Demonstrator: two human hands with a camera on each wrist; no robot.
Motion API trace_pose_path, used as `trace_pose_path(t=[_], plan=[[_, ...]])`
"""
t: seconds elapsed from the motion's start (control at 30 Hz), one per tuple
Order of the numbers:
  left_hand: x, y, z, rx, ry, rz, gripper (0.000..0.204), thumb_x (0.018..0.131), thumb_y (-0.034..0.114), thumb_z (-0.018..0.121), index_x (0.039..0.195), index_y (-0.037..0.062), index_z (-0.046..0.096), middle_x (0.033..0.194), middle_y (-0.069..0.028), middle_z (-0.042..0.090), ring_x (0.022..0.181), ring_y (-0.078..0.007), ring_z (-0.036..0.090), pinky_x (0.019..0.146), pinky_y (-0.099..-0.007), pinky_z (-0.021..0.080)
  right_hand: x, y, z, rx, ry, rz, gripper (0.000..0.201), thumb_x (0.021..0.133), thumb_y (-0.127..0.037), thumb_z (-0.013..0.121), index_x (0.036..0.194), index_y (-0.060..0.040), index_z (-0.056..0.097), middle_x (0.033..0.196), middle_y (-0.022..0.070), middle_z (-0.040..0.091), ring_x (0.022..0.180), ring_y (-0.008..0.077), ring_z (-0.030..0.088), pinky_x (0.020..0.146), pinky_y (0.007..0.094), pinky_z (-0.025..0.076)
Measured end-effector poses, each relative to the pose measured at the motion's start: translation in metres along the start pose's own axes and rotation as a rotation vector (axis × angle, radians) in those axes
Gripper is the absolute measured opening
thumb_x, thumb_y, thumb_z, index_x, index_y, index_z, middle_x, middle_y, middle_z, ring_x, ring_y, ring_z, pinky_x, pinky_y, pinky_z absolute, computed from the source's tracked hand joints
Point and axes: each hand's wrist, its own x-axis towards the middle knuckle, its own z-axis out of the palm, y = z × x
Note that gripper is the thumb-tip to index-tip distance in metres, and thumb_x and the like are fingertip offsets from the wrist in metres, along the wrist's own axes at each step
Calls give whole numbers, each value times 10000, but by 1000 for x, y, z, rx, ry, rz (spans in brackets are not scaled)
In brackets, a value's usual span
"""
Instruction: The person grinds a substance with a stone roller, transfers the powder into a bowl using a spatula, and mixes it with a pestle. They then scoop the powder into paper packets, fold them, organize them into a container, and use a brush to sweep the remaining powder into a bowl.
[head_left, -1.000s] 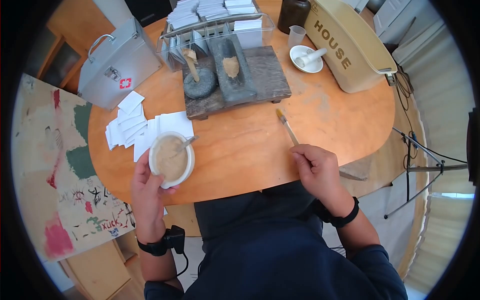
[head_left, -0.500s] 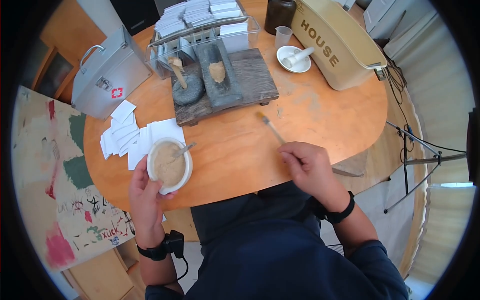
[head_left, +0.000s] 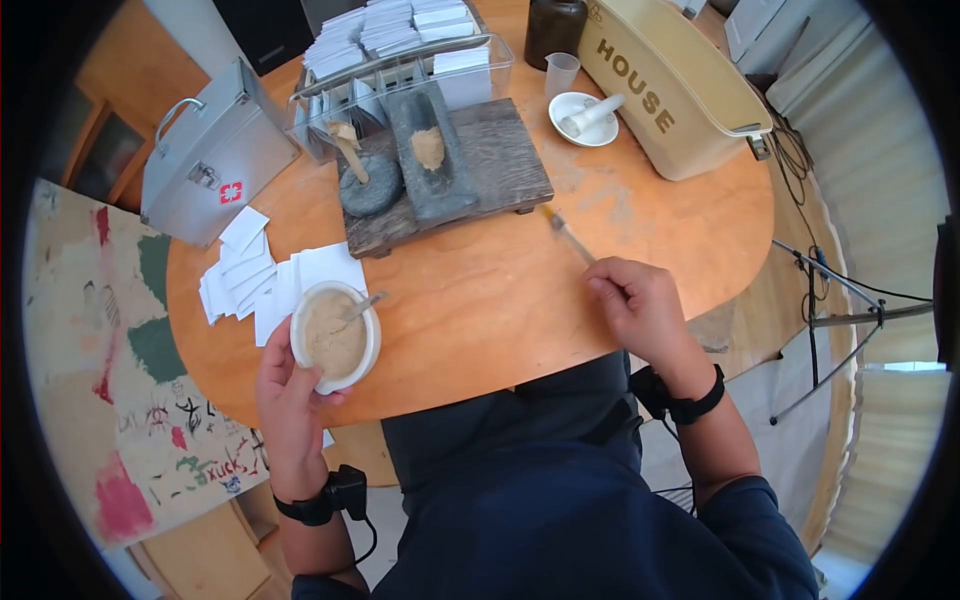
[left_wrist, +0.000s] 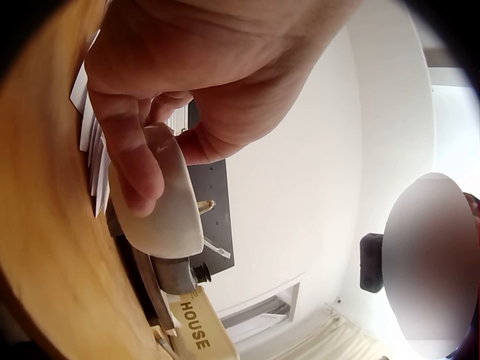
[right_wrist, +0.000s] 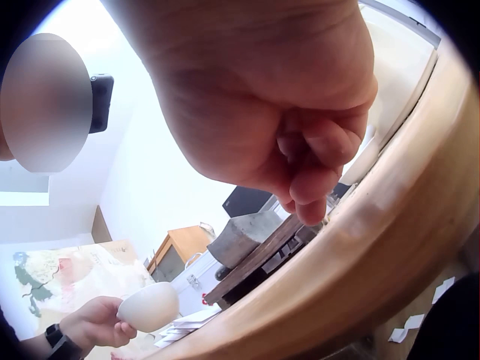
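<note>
My left hand (head_left: 288, 390) grips a white bowl (head_left: 375, 345) by its near left side, thumb over the rim. Tan powder (head_left: 328, 335) fills much of it, and a spoon (head_left: 369, 303) leans in the powder with its handle over the right edge. From the side, the left wrist view shows fingers spread along the bowl's outer wall (left_wrist: 169, 225). Over the table's front right part, my right hand (head_left: 640, 308) holds a thin brush (head_left: 573, 238) by its handle. Its yellowish bristles point away, near the wooden board's front right corner. The right wrist view mostly hides the brush behind curled fingers.
On a dark wooden board (head_left: 510, 165) stand a stone trough (head_left: 440, 190) with tan powder and a stone wheel (head_left: 372, 192) with a wooden handle. White paper packets (head_left: 240, 270) lie left. Behind are a metal case (head_left: 215, 150), a dish (head_left: 583, 133) with a pestle, and a beige bin (head_left: 670, 120).
My right hand and the brush shifted left, then swung back right, bringing the bristles close to the board's corner. My left hand keeps hold of the bowl; the head view has turned slightly.
</note>
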Motion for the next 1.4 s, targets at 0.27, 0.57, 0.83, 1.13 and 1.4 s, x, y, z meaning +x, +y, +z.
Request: trace_pose_path(t=[0.27, 0.57, 0.83, 1.13, 1.4], plan=[[0, 3, -4, 17, 38, 5, 555, 847, -20, 466, 1401, -12, 428, 1230, -143, 606, 855, -155, 690, 556, -210, 573, -16, -1, -10, 52, -174, -125, 79, 844, -1, 632, 902, -17, 683, 765, 153, 670, 670, 275, 666, 615, 324, 516], [0, 4, 0, -1, -15, -9, 555, 839, -32, 469, 1393, -19, 437, 1240, -138, 599, 861, -156, 690, 555, -211, 575, 3, 12, -39, 11, -22, -73, 181, 860, 27, 592, 1011, -43, 663, 707, 108, 628, 641, 219, 634, 618, 310, 500], [0, 3, 0, 5, 22, -3, 567, 828, -33, 467, 1394, -20, 435, 1242, -139, 598, 846, -149, 687, 552, -207, 573, 3, 21, -44, -183, -28, 50, 199, 872, 11, 588, 1054, -62, 624, 684, 157, 597, 618, 313, 605, 585, 346, 479], [1, 4, -13, 3, 40, 12, 573, 829, -29, 470, 1400, -25, 425, 1246, -153, 598, 851, -154, 691, 545, -204, 571, -12, -13, -8, 106, -215, -74, 179, 876, -16, 613, 1050, -61, 612, 690, 127, 601, 611, 287, 620, 583, 347, 487], [-2, 5, -16, -11, 72, 15, 573, 837, -27, 472, 1407, -31, 414, 1250, -156, 596, 854, -161, 692, 542, -211, 574, -13, -8, -3, 15, -17, 110, 189, 873, -18, 597, 1058, -62, 598, 614, 130, 575, 533, 285, 576, 522, 342, 453]])
